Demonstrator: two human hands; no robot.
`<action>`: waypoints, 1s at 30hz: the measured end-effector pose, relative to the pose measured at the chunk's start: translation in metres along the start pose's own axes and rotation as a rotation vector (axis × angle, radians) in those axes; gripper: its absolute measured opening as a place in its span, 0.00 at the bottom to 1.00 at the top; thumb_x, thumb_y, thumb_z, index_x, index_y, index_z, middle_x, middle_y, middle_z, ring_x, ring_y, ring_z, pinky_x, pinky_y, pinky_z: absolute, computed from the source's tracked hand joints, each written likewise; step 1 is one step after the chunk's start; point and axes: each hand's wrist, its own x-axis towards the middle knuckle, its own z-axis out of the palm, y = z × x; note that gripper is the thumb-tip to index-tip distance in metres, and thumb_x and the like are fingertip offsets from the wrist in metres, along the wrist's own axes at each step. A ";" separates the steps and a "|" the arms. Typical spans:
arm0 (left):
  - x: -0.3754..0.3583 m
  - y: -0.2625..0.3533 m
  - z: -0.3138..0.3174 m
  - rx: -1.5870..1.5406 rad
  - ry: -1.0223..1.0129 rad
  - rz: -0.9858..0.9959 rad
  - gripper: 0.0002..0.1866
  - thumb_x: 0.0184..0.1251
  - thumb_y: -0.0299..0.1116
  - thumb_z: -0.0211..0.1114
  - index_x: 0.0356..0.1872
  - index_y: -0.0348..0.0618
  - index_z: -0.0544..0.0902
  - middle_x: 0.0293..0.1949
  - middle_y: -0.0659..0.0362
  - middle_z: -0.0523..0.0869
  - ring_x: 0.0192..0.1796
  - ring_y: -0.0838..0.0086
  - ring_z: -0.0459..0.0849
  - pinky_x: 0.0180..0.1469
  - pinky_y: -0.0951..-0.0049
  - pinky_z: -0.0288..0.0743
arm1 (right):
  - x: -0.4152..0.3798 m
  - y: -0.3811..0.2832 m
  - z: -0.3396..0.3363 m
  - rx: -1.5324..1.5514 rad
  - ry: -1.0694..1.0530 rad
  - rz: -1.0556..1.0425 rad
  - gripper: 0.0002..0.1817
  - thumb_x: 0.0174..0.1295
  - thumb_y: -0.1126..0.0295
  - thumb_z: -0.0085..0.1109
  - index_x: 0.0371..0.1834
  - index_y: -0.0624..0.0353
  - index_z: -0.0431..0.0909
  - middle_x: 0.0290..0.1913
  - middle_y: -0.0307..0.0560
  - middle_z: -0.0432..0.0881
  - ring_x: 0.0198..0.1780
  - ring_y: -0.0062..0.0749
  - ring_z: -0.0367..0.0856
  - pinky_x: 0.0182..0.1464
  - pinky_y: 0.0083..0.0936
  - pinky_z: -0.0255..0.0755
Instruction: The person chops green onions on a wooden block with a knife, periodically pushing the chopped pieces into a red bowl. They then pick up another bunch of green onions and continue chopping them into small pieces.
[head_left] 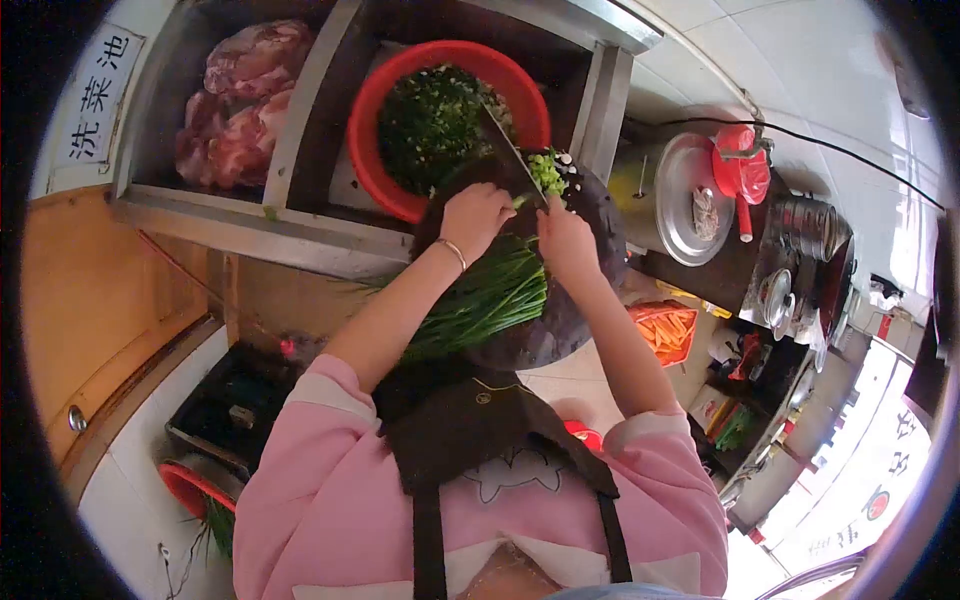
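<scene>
My right hand is closed around the handle of a kitchen knife, whose blade points away from me toward the red basin. Beside it, my left hand has its fingers curled on the ends of green onions; their long stalks trail back toward my apron. Both hands are over a dark round chopping board. Chopped green onion lies on the board's far side, next to the blade. A heap of chopped greens with paler bits fills much of the basin.
The basin sits in one compartment of a metal sink; raw meat lies in the left one. To the right are a pot with a metal lid, a red dipper and, lower down, a red crate of carrots.
</scene>
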 end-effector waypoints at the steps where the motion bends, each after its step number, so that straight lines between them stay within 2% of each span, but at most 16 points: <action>1: 0.001 0.001 0.001 0.020 -0.027 0.001 0.08 0.52 0.39 0.70 0.30 0.49 0.84 0.30 0.59 0.80 0.38 0.62 0.81 0.38 0.63 0.76 | 0.006 -0.002 0.005 0.016 0.018 0.012 0.10 0.67 0.65 0.46 0.45 0.58 0.65 0.27 0.62 0.81 0.32 0.61 0.82 0.34 0.55 0.74; 2: -0.001 0.001 0.000 0.016 -0.026 -0.002 0.08 0.52 0.39 0.70 0.30 0.49 0.84 0.30 0.59 0.80 0.38 0.62 0.81 0.38 0.63 0.76 | 0.014 -0.005 0.008 0.032 0.036 0.021 0.10 0.67 0.65 0.46 0.44 0.58 0.65 0.27 0.62 0.81 0.32 0.61 0.82 0.34 0.55 0.74; 4: -0.010 0.002 -0.008 0.088 0.101 0.154 0.09 0.53 0.38 0.70 0.35 0.49 0.85 0.31 0.59 0.80 0.40 0.63 0.80 0.40 0.63 0.76 | 0.027 -0.010 0.006 0.089 0.073 -0.023 0.09 0.67 0.65 0.46 0.42 0.58 0.66 0.28 0.63 0.81 0.33 0.61 0.82 0.35 0.54 0.74; 8: -0.025 0.004 -0.019 0.184 0.062 0.121 0.10 0.54 0.36 0.69 0.38 0.48 0.85 0.32 0.59 0.80 0.41 0.64 0.79 0.41 0.64 0.76 | 0.023 -0.006 0.000 0.118 0.061 -0.020 0.09 0.67 0.65 0.46 0.43 0.58 0.67 0.28 0.64 0.81 0.33 0.63 0.81 0.35 0.54 0.74; 11: -0.021 0.001 -0.011 0.080 0.062 0.091 0.10 0.54 0.35 0.69 0.37 0.46 0.85 0.32 0.58 0.80 0.40 0.64 0.79 0.41 0.64 0.76 | 0.000 0.003 0.003 0.140 0.063 -0.013 0.10 0.68 0.64 0.47 0.44 0.58 0.67 0.28 0.64 0.81 0.33 0.62 0.81 0.35 0.54 0.74; 16: -0.015 0.001 -0.008 0.093 0.002 0.152 0.09 0.55 0.32 0.68 0.38 0.45 0.85 0.32 0.58 0.80 0.39 0.64 0.79 0.41 0.64 0.77 | 0.012 -0.011 0.006 0.052 0.020 0.041 0.10 0.68 0.64 0.48 0.44 0.59 0.67 0.28 0.64 0.81 0.32 0.61 0.82 0.34 0.54 0.74; 20: -0.022 0.008 -0.029 0.139 0.048 0.207 0.09 0.53 0.30 0.68 0.37 0.45 0.85 0.32 0.58 0.80 0.39 0.64 0.79 0.41 0.65 0.77 | 0.026 -0.007 0.008 0.100 0.115 -0.070 0.11 0.67 0.64 0.48 0.47 0.57 0.66 0.27 0.63 0.81 0.31 0.61 0.81 0.33 0.54 0.74; 25: -0.021 -0.003 -0.007 0.011 0.035 0.161 0.12 0.52 0.27 0.68 0.40 0.44 0.85 0.40 0.57 0.81 0.41 0.62 0.80 0.45 0.63 0.78 | 0.008 -0.005 0.006 0.102 0.041 -0.002 0.12 0.67 0.63 0.48 0.48 0.57 0.66 0.26 0.63 0.80 0.31 0.63 0.81 0.34 0.55 0.74; 30: -0.026 -0.005 -0.008 0.016 0.035 0.185 0.11 0.54 0.25 0.66 0.39 0.44 0.86 0.41 0.57 0.82 0.43 0.61 0.81 0.45 0.63 0.78 | 0.038 -0.021 0.009 0.102 0.063 -0.028 0.12 0.67 0.63 0.47 0.48 0.57 0.66 0.27 0.63 0.80 0.32 0.62 0.81 0.35 0.54 0.73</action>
